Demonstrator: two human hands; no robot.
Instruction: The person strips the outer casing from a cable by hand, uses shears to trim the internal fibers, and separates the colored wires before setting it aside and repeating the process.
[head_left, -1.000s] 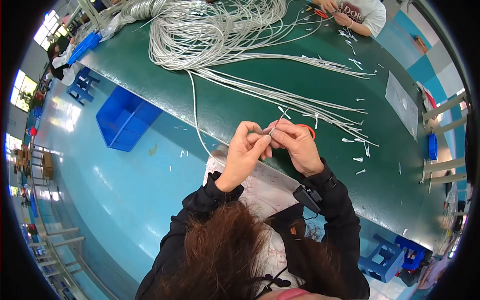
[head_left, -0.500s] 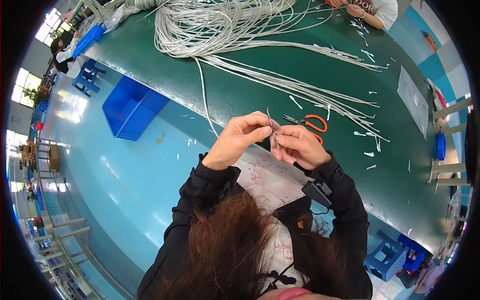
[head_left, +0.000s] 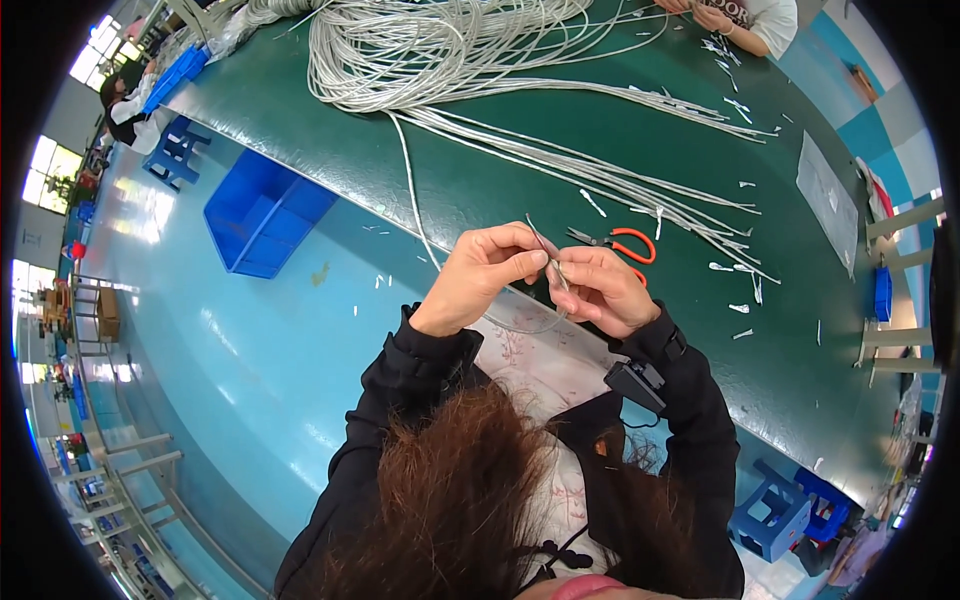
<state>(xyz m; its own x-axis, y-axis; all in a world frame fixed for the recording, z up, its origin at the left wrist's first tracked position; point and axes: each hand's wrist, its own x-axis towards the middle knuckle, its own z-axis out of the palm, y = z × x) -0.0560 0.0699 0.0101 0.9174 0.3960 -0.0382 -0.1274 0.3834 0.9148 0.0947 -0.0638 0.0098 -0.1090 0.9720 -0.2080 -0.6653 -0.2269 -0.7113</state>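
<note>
My left hand [head_left: 488,272] pinches the end of a grey-white cable [head_left: 413,190] between thumb and forefinger. A thin dark piece of it [head_left: 535,230] sticks up past those fingers. My right hand [head_left: 604,291] is closed right beside it, its thumb and fingertips gripping the same cable end. The cable runs from the large coiled bundle [head_left: 385,60], over the table edge, and loops below my hands. Just beyond my right hand lie scissor-like cutters with orange handles [head_left: 632,240], touched by neither hand.
Loose cable ends [head_left: 620,185] fan across the green table [head_left: 480,175], with white scraps [head_left: 738,308] and a clear plastic sheet [head_left: 826,200] to the right. A co-worker's hands [head_left: 712,20] are at the far side. A blue bin [head_left: 262,215] stands on the floor at left.
My right fingers have shifted slightly on the cable end, and the dark tip now leans further left. The cutters and the bundle have stayed put.
</note>
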